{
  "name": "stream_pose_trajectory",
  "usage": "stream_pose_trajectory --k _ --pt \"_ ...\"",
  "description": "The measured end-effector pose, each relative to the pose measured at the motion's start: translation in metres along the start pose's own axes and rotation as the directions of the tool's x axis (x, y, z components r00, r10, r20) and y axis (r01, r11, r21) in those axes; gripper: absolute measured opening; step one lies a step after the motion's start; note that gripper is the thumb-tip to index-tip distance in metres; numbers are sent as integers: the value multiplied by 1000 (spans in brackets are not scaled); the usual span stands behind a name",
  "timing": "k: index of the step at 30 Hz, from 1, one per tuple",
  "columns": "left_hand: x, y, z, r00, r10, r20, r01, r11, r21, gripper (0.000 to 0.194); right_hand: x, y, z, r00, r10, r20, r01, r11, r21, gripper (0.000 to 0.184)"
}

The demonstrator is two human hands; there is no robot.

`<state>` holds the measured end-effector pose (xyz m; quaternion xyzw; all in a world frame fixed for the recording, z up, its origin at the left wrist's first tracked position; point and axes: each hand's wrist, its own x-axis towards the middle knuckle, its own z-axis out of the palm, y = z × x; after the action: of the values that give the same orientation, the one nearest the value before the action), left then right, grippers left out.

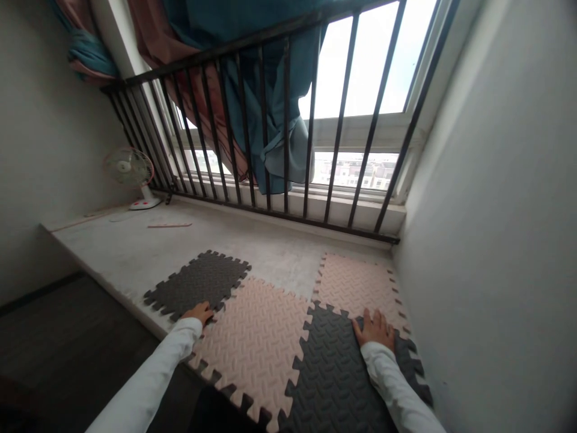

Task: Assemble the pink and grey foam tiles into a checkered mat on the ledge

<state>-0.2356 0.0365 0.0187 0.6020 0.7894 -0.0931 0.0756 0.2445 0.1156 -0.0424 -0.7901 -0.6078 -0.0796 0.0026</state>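
Note:
My right hand (375,328) lies flat with fingers spread, across the seam between a dark grey foam puzzle mat (333,367) and a pink-beige foam mat (351,279) behind it. My left hand (198,313) rests on the near right corner of another dark grey foam mat (198,281), its fingers reaching the edge of a second beige mat (259,325). The fingers look partly bent, and nothing shows held in them. This middle beige mat meets the right dark mat along a toothed seam. All have diamond-textured tops and jigsaw edges.
The mats lie on a raised pale ledge (112,252) with a drop at its front left. Dark metal railing (264,132) runs along the window, with curtains (279,102) behind it. A small fan (144,195) and a thin strip (170,225) stand farther left. A white wall (487,240) bounds the right.

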Motion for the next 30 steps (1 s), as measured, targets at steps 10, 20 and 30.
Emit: stream_pose_trajectory --k 10,20,30 --pt "53 107 -51 968 212 -134 -225 970 -89 45 -8 1 -8 999 -19 -40 20 999 29 61" --pt "83 281 -24 860 508 -57 -509 843 -174 51 -7 2 -9 1000 -21 12 20 998 65 62" --pt "92 303 -5 810 586 11 -580 805 -123 55 -8 2 -5 1000 -18 -15 19 998 60 62"
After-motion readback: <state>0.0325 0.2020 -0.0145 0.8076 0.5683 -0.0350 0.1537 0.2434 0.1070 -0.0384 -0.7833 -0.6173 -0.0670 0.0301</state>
